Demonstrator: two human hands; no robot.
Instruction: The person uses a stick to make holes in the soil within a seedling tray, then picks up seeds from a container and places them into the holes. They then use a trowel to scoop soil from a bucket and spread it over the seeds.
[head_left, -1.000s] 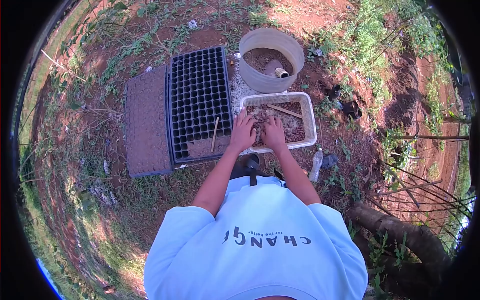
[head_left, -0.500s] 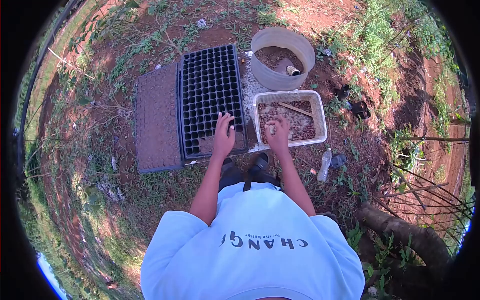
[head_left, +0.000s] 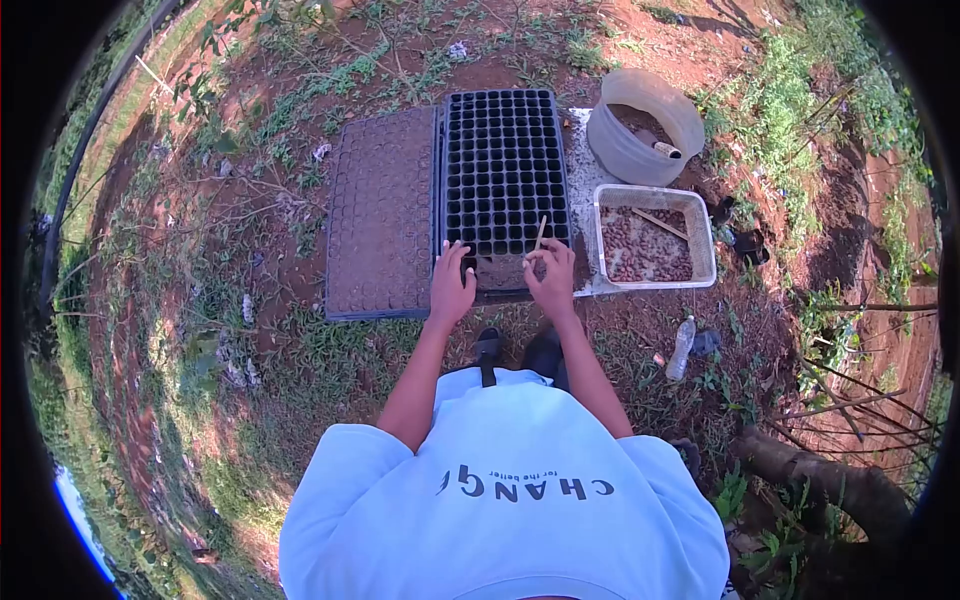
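Observation:
A black seedling tray [head_left: 505, 165] with rows of square cells lies in front of me. Most cells look dark and hollow, while the nearest row or so is filled with brown soil. My left hand [head_left: 453, 283] rests at the tray's near left corner with its fingers apart and nothing visible in them. My right hand [head_left: 551, 278] is over the near right part of the tray, its thumb and finger pinched on a thin wooden stick [head_left: 542, 230] that points up and away from me. Left of this tray lies a second tray [head_left: 382, 210], covered with soil.
To the right, a white plastic basket [head_left: 707, 240] holds reddish-brown seeds and a flat wooden strip [head_left: 660, 222]. Behind it stands a round whitish tub [head_left: 640, 165] with soil and a small cylinder inside. A clear bottle [head_left: 681, 348] lies on the ground at right.
My right hand has moved left from over the basket to the tray, and a stick now shows in it. My left hand has shifted to the tray's near left corner. The view has turned left.

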